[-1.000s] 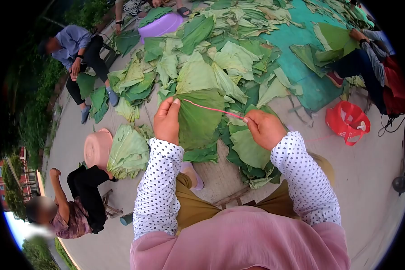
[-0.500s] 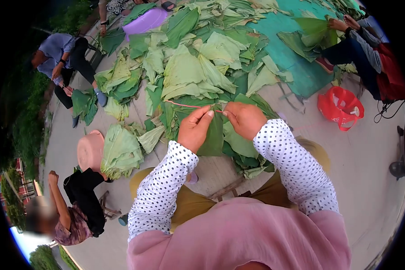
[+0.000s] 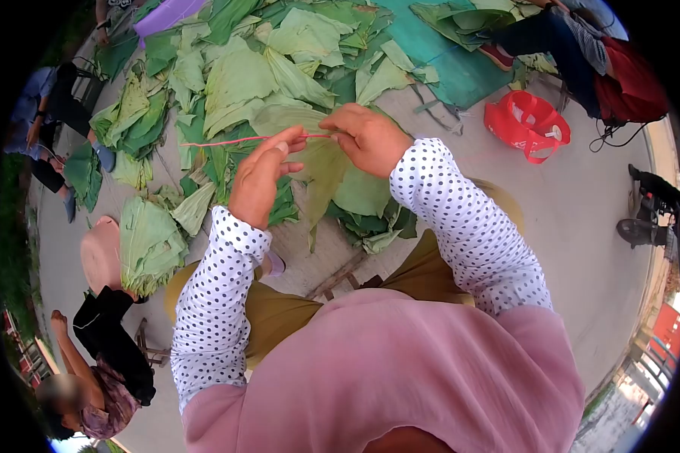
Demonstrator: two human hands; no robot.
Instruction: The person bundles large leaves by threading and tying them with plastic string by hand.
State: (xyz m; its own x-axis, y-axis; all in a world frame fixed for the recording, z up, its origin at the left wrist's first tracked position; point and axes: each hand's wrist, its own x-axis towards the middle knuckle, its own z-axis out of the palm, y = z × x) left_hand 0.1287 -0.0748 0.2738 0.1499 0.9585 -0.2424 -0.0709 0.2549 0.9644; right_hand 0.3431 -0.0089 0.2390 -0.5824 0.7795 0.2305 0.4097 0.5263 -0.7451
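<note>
A thin pink string [image 3: 238, 140] runs from the left across to both hands. My left hand [image 3: 263, 177] has it between thumb and forefinger, the other fingers partly bent. My right hand [image 3: 369, 138] is closed around the string's other end, its fingertips at the top of a yellow-green leaf [image 3: 323, 181]. This leaf hangs below and between my hands, its upper edge partly hidden by the right one. Behind it lies a paler green leaf [image 3: 364, 190] on darker folded leaves [image 3: 385, 229] near my knees.
Large leaves [image 3: 238, 79] spread ahead over a green sheet [image 3: 461, 75]. A red bag [image 3: 525, 124] stands at right; a pink basin [image 3: 100, 255] and a leaf stack [image 3: 153, 243] sit at left. People sit at left [image 3: 102, 370] and at far right [image 3: 559, 53].
The view has shifted, moving the scene leftward and up. My hands are slightly farther apart, with the left fingers less tightly bunched. A yellow-green leaf now shows between them.
</note>
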